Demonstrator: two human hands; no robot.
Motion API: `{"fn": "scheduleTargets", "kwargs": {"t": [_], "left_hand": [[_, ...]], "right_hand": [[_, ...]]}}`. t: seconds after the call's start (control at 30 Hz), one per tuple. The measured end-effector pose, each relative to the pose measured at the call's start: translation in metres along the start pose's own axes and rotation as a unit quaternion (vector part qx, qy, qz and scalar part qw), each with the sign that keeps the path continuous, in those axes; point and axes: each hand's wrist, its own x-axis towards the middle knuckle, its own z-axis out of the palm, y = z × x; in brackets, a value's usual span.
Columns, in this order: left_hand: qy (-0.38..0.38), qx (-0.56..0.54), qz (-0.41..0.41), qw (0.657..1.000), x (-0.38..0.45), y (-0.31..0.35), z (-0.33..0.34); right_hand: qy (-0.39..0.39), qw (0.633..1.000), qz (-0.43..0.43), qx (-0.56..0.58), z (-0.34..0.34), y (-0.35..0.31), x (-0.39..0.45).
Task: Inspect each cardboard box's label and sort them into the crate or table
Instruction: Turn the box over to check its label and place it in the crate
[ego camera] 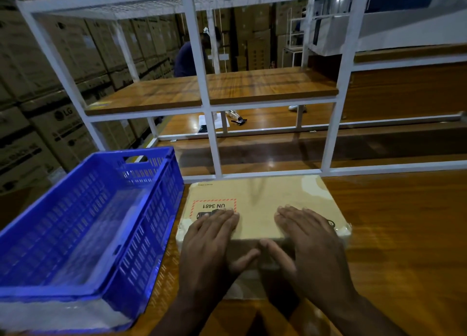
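Warehouse aisle, stacked cartons (pixel 38 103) behind a white metal rack (pixel 202 57) with wooden shelves. Polished wooden tabletop (pixel 404 234) in front. Cardboard box (pixel 262 204) flat on it, just right of the blue crate (pixel 88 222), its red-bordered "UN 3481" label (pixel 214 207) near the box's left edge. Left hand (pixel 212 244) and right hand (pixel 310 244) laid on the box top, fingers (pixel 293 215) straight and flat, thumbs down over the box's near side, gripping nothing.
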Motion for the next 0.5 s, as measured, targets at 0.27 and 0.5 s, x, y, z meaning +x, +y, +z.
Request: {"fn": "scheduleTargets", "kwargs": {"t": [0.27,0.5], "left_hand": [[-0.034,-0.023,0.03,0.999,0.01,0.003,0.001],[-0.056,-0.085,-0.059,0.993,0.027,0.007,-0.025]], "right_hand": [[-0.025,0.999,-0.013,-0.031,0.003,-0.006,0.007],[0.005,0.998,0.047,0.041,-0.01,-0.007,0.035]]}}
